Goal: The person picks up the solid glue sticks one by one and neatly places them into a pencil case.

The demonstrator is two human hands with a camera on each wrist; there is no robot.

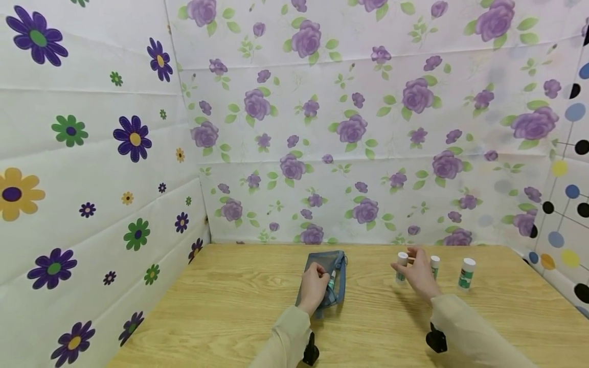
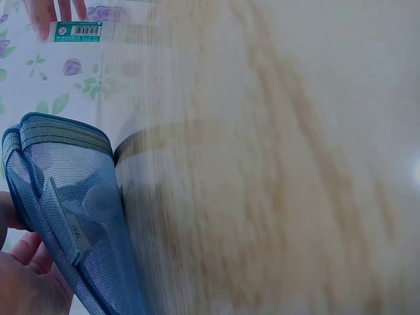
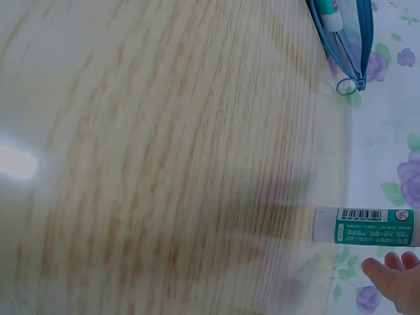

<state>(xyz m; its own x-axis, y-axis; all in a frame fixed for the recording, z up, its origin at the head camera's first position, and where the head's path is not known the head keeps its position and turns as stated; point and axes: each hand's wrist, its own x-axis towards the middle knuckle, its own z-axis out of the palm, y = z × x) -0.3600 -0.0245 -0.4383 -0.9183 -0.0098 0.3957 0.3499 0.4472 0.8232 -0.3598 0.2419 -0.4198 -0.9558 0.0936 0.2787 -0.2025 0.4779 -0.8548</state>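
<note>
A blue mesh zip pouch [image 1: 341, 292] stands on the table with its mouth open; a glue stick [image 1: 332, 281] shows inside. My left hand [image 1: 314, 287] grips the pouch's far-side edge, and in the left wrist view its thumb and fingers [image 2: 29, 256] lie on either side of the mesh [image 2: 85, 190]. Farther right, a white-capped glue stick [image 1: 401, 268] with a green label stands upright. Around its upper part is my right hand [image 1: 421, 273], thumb and fingers spread. In the right wrist view the fingertips [image 3: 374, 268] are a little apart from that glue stick [image 3: 367, 226].
Two more glue sticks stand upright to the right: one [image 1: 434, 266] partly behind my right hand, another [image 1: 467, 274] farther out. The wooden table [image 1: 207, 306] meets a flowered cloth wall [image 1: 276, 204] at the back, with patterned cloth on both sides.
</note>
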